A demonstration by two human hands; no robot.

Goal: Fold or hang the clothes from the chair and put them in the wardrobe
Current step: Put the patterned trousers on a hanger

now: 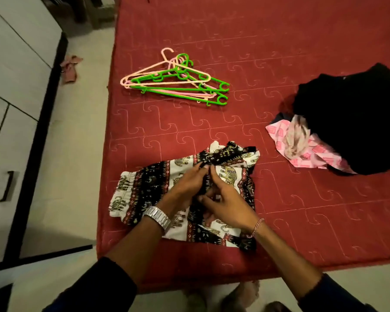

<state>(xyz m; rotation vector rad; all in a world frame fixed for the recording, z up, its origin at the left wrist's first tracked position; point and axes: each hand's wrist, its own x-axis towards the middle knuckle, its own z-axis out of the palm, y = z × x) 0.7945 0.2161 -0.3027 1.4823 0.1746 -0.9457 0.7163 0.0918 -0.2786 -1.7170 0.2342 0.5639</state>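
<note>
- Elephant-print garment (232, 174) lies flat on the red bed (279, 41), near its front edge, partly folded; far end bunched up.
- Left hand (185, 183) and right hand (227, 203) meet over the middle of the garment; fingers of both curl in and pinch a dark strip of the fabric (a drawstring or a fold, cannot tell which).
- Risk: thin fabric slips from the pinch and the fold springs open; the bunched far end would cause a lopsided fold.
- Risk: the garment's near hem sits close to the bed's front edge, so a pull toward the person could drag it off onto the floor (72, 176).
- Hangers (176, 79) lie in a tangled heap farther up the bed, well apart from the hands; hooks would likely snag each other when one is lifted.
- Black clothes pile (351, 122) with a pink garment (302, 149) under it sits to the right, apart from the work.
- Open bed surface between garment, hangers and pile; wardrobe (14, 109) stands to the left across a floor strip.
</note>
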